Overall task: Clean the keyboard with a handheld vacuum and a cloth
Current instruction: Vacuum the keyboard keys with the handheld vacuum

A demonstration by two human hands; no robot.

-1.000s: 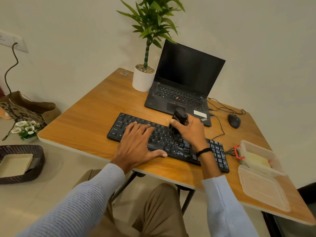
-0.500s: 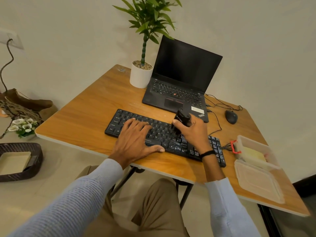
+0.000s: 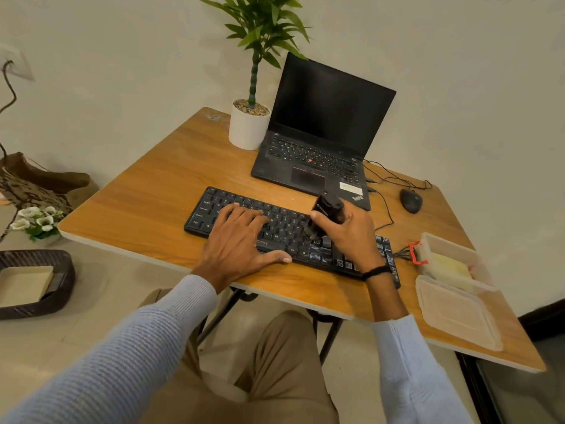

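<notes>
Right hand point(image 3: 351, 237) around vacuum point(image 3: 325, 214)

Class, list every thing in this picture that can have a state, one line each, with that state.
Laptop: open, screen dark.
Keyboard: flat on the table, under both hands.
Handheld vacuum: tilted, nozzle down on the keys.
Left hand: open, flat on the keyboard.
Right hand: gripping the vacuum.
Plastic container: open, lid lying beside it.
Mouse: untouched.
</notes>
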